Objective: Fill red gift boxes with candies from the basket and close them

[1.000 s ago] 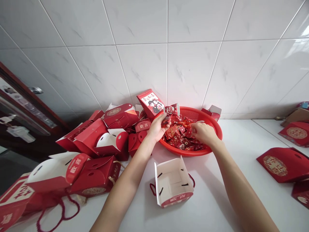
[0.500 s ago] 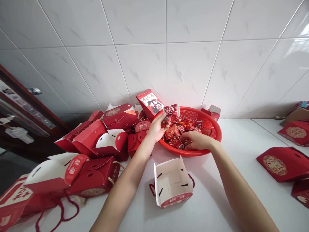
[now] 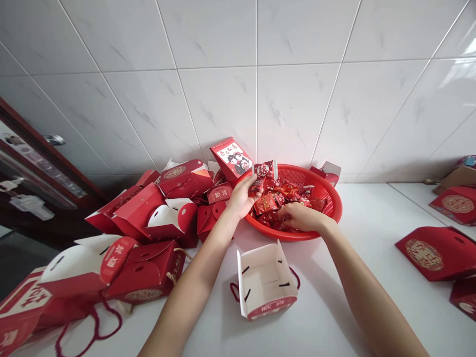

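My left hand [image 3: 242, 197] is closed around wrapped candies [image 3: 263, 171] at the left rim of a red plastic basket [image 3: 332, 198]. A packet with a white double-happiness print sticks up from its fingers. Inside the basket lie several red-wrapped candies [image 3: 266, 203]. My right hand [image 3: 299, 217] reaches down among them, fingers bent; the fingertips are partly hidden, and I cannot make out what they hold. In front of the basket stands an open-topped gift box [image 3: 263, 277], white inside, with dark red cord handles and nothing in it.
Red gift boxes [image 3: 148, 267] crowd the left side, some with flaps up. More red boxes [image 3: 435, 250] lie on the right. A small box [image 3: 327, 172] sits behind the basket, against the tiled wall [image 3: 297, 109]. A dark wooden frame [image 3: 33, 163] stands far left.
My right hand has shifted slightly left and its fingers have moved among the candies. My left hand stays at the basket's left rim with its candies.
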Demonstrator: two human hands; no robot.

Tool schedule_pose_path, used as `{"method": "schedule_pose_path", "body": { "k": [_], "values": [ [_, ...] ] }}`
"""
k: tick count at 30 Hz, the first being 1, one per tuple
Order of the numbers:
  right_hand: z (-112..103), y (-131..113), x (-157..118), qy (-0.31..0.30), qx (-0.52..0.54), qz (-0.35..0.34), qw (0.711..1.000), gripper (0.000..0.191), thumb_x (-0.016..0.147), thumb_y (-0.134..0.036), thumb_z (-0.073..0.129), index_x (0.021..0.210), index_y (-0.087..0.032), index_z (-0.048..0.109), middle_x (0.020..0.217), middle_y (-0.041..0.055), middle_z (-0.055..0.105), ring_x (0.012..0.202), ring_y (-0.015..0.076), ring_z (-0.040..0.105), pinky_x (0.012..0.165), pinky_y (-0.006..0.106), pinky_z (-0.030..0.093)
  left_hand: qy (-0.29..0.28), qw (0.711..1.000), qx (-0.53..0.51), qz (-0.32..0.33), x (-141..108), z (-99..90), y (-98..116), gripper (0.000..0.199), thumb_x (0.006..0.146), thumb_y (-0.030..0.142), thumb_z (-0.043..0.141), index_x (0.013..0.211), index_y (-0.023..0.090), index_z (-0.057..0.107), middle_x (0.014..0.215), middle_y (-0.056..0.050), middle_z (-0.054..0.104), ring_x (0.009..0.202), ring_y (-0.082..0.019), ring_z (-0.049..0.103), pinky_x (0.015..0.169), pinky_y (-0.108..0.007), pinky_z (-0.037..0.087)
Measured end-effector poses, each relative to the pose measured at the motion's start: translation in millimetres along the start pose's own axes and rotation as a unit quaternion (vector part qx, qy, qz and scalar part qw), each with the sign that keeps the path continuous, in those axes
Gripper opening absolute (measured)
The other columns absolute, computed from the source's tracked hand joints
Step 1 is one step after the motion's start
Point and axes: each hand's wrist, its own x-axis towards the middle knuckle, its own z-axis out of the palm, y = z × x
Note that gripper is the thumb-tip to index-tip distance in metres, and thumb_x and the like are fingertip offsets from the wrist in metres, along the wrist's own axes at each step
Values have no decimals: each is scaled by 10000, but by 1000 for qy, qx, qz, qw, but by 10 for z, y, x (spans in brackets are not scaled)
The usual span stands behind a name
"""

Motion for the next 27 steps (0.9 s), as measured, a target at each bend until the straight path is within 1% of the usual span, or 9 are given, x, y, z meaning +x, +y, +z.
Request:
{"method": "schedule_pose_path", "body": {
  "k": [3,8,11,16,17,19,21,24,27],
  "values": [
    [12,43,39,63,-9,32,997,174,839,-96,583,757,-221,672,809,41,722,791,223,668,665,277,422,-2,1000,0,-1,0,-3,3,186,802,163,785,706,149,626,619,31,615,508,-66,571,476,-168,389],
    [-13,140,80,178,-10,118,977,188,904,-147,500,826,-196,665,792,84,702,808,266,670,677,310,427,-6,1000,-2,-6,-8,4,13,196,803,168,786,702,141,619,617,34,606,509,-55,561,493,-161,400],
    [-17,173,90,208,5,144,968,170,901,-162,518,830,-192,670,801,88,709,831,271,685,680,309,448,-9,1000,-1,-9,-12,6,16,193,815,172,776,706,138,621,615,29,609,504,-55,554,495,-161,404],
    [-68,184,37,238,36,161,957,171,917,-210,552,1030,-181,677,945,98,741,981,265,695,767,309,500,-13,1000,0,-9,-13,0,14,202,827,169,764,689,139,620,596,31,600,503,-51,543,494,-157,398],
    [-98,187,4,241,38,160,957,164,907,-226,575,1024,-184,682,954,95,744,983,265,691,772,313,503,-14,1000,0,-9,-12,-1,13,209,822,170,770,681,139,619,593,29,598,505,-53,543,493,-160,397],
    [-168,194,-78,212,46,139,966,93,866,-243,633,911,-197,699,919,72,747,934,254,689,756,310,503,-16,1000,1,-8,-9,-4,11,211,816,171,776,676,138,622,595,24,600,509,-56,545,492,-165,398],
    [-223,194,-159,114,58,102,986,23,798,-231,704,810,-212,709,872,41,746,871,237,687,720,293,494,-15,1000,0,-6,-7,-3,9,202,814,167,777,681,141,626,601,25,604,514,-57,550,491,-165,399],
    [-228,163,-209,-45,30,83,995,77,765,-242,743,842,-240,749,865,18,743,828,222,676,666,276,461,-11,1000,-1,-3,-12,6,10,198,809,163,780,685,148,627,595,34,601,512,-56,553,482,-161,395],
    [-155,108,-155,-83,-36,118,989,131,801,-351,728,770,-224,736,824,40,711,786,229,646,603,289,410,-10,1000,1,-3,-24,18,16,202,812,164,775,677,147,625,585,36,599,507,-55,549,473,-158,388]
  ]
}}
